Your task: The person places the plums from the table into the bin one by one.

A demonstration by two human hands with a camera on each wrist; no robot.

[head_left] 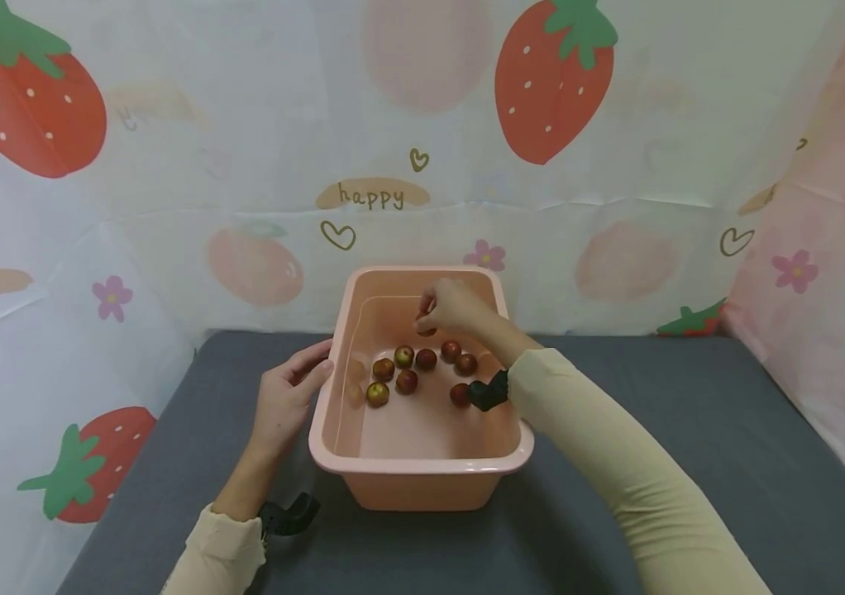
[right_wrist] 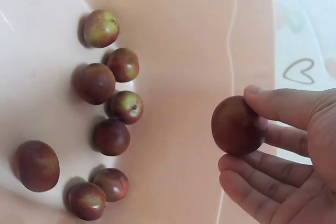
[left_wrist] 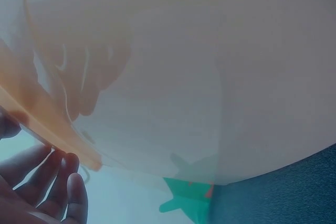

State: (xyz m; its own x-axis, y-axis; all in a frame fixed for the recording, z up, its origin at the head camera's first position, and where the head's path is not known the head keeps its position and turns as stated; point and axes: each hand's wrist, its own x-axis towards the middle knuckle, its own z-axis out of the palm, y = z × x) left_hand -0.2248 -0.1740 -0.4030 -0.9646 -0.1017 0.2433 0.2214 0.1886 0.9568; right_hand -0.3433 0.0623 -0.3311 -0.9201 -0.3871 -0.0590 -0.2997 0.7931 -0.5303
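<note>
A peach-coloured plastic basin [head_left: 422,466] holds several round, red-brown plums [head_left: 407,381], some with yellow-green patches. Inside it, towards the far end, my right hand [head_left: 455,307] pinches one plum [right_wrist: 239,125] between thumb and fingertips, raised above the others. In the right wrist view the loose plums [right_wrist: 94,83] lie on the basin floor, most in a row by the wall. My left hand [head_left: 290,397] holds the basin's left rim, its fingertips right at the edge. From the left wrist, its fingers [left_wrist: 76,198] show bent at the rim, beside the basin's pale outer wall [left_wrist: 210,87].
The basin stands on a dark grey cloth-covered table [head_left: 638,397]. Behind it hangs a white curtain [head_left: 281,124] printed with strawberries and hearts, and a pink one [head_left: 832,330] hangs at the right. A black wrist strap [head_left: 290,514] sits on the left forearm.
</note>
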